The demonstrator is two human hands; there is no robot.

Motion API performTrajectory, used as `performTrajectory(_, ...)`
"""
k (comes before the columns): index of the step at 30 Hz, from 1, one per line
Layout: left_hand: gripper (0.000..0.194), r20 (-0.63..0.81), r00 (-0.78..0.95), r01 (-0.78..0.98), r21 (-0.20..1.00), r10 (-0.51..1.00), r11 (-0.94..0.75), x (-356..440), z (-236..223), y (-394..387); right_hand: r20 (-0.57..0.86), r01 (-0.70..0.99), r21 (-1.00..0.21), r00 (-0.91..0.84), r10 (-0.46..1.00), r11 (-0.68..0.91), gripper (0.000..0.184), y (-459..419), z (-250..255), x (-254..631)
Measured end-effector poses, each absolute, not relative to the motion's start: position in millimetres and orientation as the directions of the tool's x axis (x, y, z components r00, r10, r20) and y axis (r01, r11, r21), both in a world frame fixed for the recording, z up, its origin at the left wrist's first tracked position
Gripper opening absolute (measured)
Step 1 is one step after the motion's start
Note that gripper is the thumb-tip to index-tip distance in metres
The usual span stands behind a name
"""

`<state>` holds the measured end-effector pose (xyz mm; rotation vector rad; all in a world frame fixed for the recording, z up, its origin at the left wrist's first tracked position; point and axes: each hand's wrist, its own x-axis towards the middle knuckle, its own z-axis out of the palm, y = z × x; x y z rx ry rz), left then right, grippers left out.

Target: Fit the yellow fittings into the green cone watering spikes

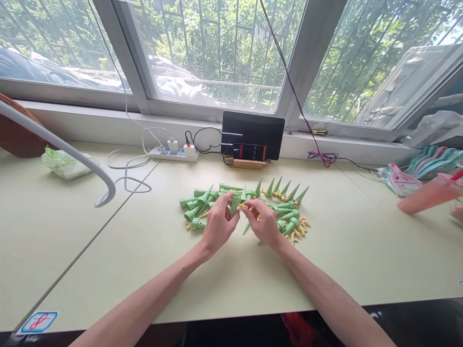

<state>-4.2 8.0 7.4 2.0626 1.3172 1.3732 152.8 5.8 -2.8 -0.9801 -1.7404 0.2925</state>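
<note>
Over the middle of the table, my left hand (219, 220) is closed around a green plastic watering spike (235, 203), held with its wide end up. Pinched in the fingers of my right hand (266, 225) is a small yellow plastic valve (243, 206), touching or very near the spike's side; the contact is too small to make out. Loose green spikes (195, 212) lie in a heap left of my hands, and more green spikes (289, 213) lie on the right. Yellow valves (297, 233) are scattered by my right wrist. Behind, several spikes (285, 188) stand point up in a curved row.
A tablet (253, 130) with a phone (250, 152) before it leans at the window. A power strip (174, 154), a white curved bar (72, 140) and a plastic bag (67, 163) are left. On the right are a pink cup (430, 195), a dustpan (402, 178) and another person's hand (457, 211).
</note>
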Motion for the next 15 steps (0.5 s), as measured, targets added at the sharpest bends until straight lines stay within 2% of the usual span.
performTrajectory(15, 0.041, 0.547, 0.113, 0.51, 0.685, 0.83, -0.521, -4.4, 6.5, 7.8, 0.647, 0.45, -0.647, -0.103, 0.755, 0.616, 0.013, 4.5, -2.6, 153.2)
